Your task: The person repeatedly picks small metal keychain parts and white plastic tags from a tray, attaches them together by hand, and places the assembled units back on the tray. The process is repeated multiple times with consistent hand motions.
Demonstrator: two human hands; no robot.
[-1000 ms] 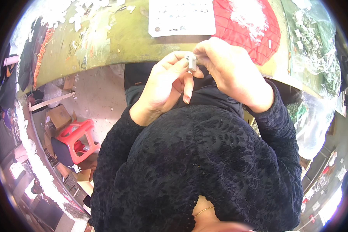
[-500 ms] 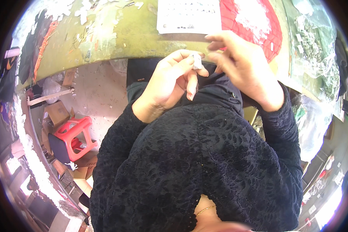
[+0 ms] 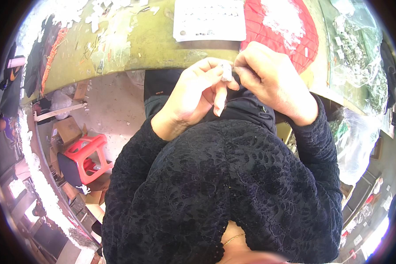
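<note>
Both hands meet just below the edge of an olive-green table (image 3: 154, 48). My left hand (image 3: 193, 94) pinches a small pale grey part (image 3: 226, 72) between thumb and forefinger. My right hand (image 3: 268, 77) closes its fingertips on the same small part from the right. Both arms wear black lace sleeves. The part is mostly hidden by the fingers, so its shape is unclear.
A white sheet with rows of small dark pieces (image 3: 209, 20) lies on the table. Beside it sits a red tray (image 3: 281, 31) holding white bits. Clear plastic bags (image 3: 356, 57) hang at the right. A red stool (image 3: 86, 156) stands on the floor at left.
Both hands stay together on the small part; they shifted slightly in the picture as the head moved. The grip looks the same.
</note>
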